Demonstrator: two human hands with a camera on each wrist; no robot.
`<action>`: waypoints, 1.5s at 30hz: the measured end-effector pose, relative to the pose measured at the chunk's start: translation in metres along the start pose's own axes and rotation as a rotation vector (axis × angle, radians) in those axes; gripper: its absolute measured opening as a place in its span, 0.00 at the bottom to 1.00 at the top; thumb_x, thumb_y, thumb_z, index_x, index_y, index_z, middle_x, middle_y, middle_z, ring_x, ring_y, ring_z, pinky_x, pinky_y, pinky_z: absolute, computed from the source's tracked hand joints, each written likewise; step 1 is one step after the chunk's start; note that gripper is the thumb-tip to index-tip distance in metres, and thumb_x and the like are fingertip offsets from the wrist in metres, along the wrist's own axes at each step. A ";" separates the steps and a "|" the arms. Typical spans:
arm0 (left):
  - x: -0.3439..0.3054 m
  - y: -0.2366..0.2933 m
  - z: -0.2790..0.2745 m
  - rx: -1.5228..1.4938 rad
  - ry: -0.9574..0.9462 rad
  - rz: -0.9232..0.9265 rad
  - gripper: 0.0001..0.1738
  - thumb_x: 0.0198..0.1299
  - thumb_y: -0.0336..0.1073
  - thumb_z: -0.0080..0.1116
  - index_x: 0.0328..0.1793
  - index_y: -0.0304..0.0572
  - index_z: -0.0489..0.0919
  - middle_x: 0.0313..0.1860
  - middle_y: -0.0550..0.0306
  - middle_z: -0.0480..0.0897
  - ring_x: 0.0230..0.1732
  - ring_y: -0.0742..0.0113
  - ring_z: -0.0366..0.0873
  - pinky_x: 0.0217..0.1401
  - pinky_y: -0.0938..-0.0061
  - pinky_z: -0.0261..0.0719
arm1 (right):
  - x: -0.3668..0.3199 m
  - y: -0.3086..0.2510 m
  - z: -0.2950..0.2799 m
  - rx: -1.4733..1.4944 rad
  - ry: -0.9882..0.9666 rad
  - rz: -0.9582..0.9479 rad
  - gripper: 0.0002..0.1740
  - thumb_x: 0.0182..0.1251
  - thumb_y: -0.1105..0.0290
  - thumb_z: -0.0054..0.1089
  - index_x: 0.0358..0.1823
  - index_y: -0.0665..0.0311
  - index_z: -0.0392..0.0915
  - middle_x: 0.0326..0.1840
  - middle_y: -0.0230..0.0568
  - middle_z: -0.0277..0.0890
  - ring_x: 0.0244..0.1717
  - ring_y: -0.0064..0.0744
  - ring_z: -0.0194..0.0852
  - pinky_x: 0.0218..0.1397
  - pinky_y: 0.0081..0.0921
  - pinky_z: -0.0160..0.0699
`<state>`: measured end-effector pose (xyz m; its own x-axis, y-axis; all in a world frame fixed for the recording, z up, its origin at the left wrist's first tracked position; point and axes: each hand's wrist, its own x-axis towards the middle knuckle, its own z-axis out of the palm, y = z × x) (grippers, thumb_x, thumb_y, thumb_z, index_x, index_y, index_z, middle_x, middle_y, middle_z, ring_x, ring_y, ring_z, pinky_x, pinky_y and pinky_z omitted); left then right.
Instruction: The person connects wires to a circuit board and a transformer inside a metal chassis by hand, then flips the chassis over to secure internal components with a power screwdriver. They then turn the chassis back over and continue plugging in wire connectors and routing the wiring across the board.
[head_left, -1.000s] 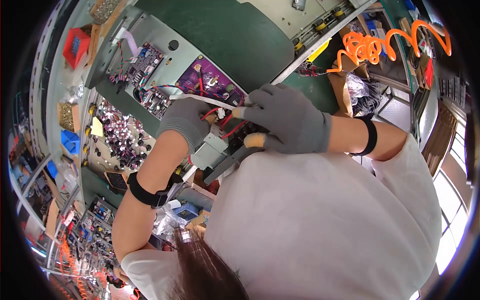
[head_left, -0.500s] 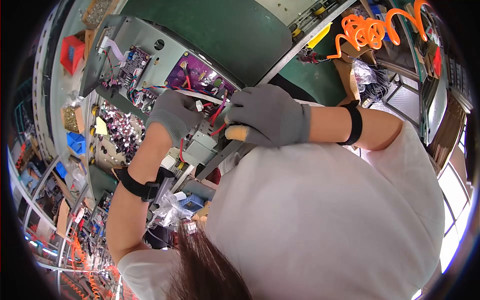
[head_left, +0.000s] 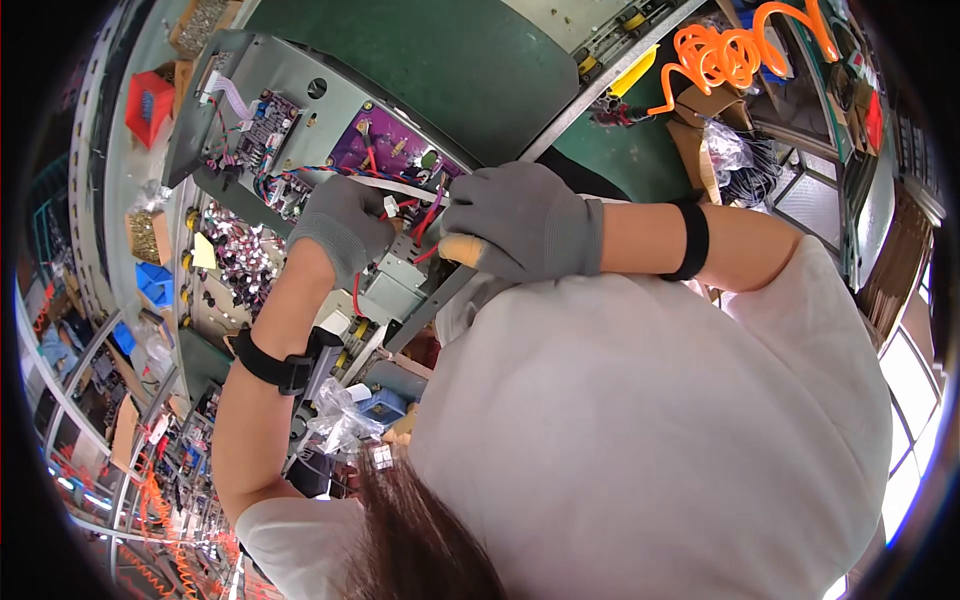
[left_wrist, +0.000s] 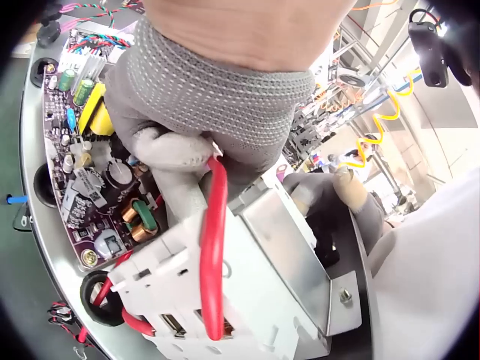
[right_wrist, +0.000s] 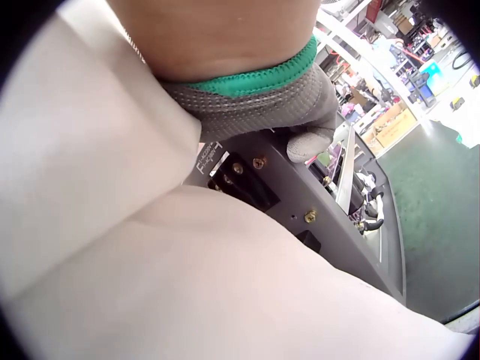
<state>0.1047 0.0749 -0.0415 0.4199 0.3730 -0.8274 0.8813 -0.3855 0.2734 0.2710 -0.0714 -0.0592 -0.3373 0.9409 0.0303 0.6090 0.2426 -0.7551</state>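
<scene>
My gloved left hand (head_left: 345,225) is inside a grey metal chassis (head_left: 305,70). Its fingers pinch the end of a thick red wire (left_wrist: 214,247), which hangs over a white block (left_wrist: 176,281) with slotted terminals. Beside that hand lies a purple circuit board (left_wrist: 82,225) with capacitors and coils. My gloved right hand (head_left: 520,225) is bent over the chassis's near side panel (right_wrist: 326,240), close to more red wires (head_left: 425,225). One finger (right_wrist: 309,147) reaches past the panel edge in the right wrist view; what the right hand holds, I cannot tell.
A pile of small wired parts (head_left: 245,250) lies left of the chassis. Farther left stand a red bin (head_left: 150,105) and a blue bin (head_left: 154,284). A green mat (head_left: 430,60) extends behind. An orange coiled hose (head_left: 715,55) hangs at the upper right.
The right hand's fingers have drawn together beside the red wires. A red wire loop by the left hand shows more fully. The head view has shifted slightly.
</scene>
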 end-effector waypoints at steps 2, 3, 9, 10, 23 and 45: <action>-0.002 0.005 0.000 0.009 0.012 -0.017 0.14 0.46 0.40 0.65 0.26 0.33 0.81 0.19 0.47 0.79 0.23 0.59 0.79 0.32 0.71 0.76 | 0.001 -0.001 0.000 -0.007 -0.017 0.001 0.11 0.55 0.59 0.54 0.36 0.56 0.75 0.33 0.38 0.70 0.33 0.40 0.73 0.33 0.36 0.72; -0.003 0.006 0.000 0.030 0.031 -0.015 0.14 0.46 0.40 0.65 0.26 0.34 0.82 0.20 0.47 0.79 0.24 0.59 0.79 0.32 0.70 0.76 | 0.003 -0.001 0.000 -0.014 -0.028 -0.004 0.12 0.55 0.60 0.54 0.37 0.56 0.75 0.34 0.39 0.70 0.33 0.41 0.73 0.33 0.36 0.72; -0.013 0.003 -0.002 -0.047 0.024 -0.034 0.13 0.48 0.40 0.63 0.31 0.36 0.82 0.24 0.48 0.80 0.28 0.60 0.80 0.36 0.71 0.76 | 0.021 -0.001 -0.022 0.007 -0.180 0.157 0.11 0.59 0.60 0.54 0.37 0.57 0.77 0.32 0.36 0.73 0.34 0.39 0.75 0.35 0.36 0.74; -0.016 0.000 -0.004 -0.049 -0.002 0.015 0.13 0.49 0.40 0.62 0.34 0.36 0.82 0.25 0.49 0.81 0.29 0.60 0.80 0.37 0.71 0.76 | 0.027 0.004 -0.024 -0.001 -0.178 0.138 0.11 0.59 0.60 0.54 0.37 0.57 0.77 0.32 0.36 0.73 0.34 0.39 0.75 0.35 0.36 0.74; -0.052 -0.052 0.033 -0.534 0.213 0.193 0.17 0.56 0.32 0.50 0.50 0.32 0.76 0.32 0.54 0.78 0.33 0.70 0.72 0.39 0.74 0.72 | 0.087 -0.005 -0.002 -0.141 -0.130 -0.096 0.08 0.46 0.61 0.67 0.26 0.54 0.82 0.29 0.30 0.72 0.34 0.32 0.73 0.37 0.32 0.73; -0.044 -0.040 0.051 -0.659 0.681 0.015 0.17 0.49 0.32 0.67 0.46 0.38 0.77 0.33 0.59 0.82 0.33 0.77 0.78 0.38 0.79 0.77 | 0.113 -0.022 0.018 -0.457 -0.498 0.085 0.16 0.56 0.58 0.59 0.43 0.56 0.77 0.38 0.41 0.73 0.42 0.40 0.76 0.44 0.37 0.74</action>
<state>0.0402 0.0310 -0.0403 0.2851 0.8645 -0.4139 0.7325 0.0820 0.6758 0.2064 0.0253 -0.0506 -0.4981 0.7670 -0.4045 0.8534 0.3510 -0.3853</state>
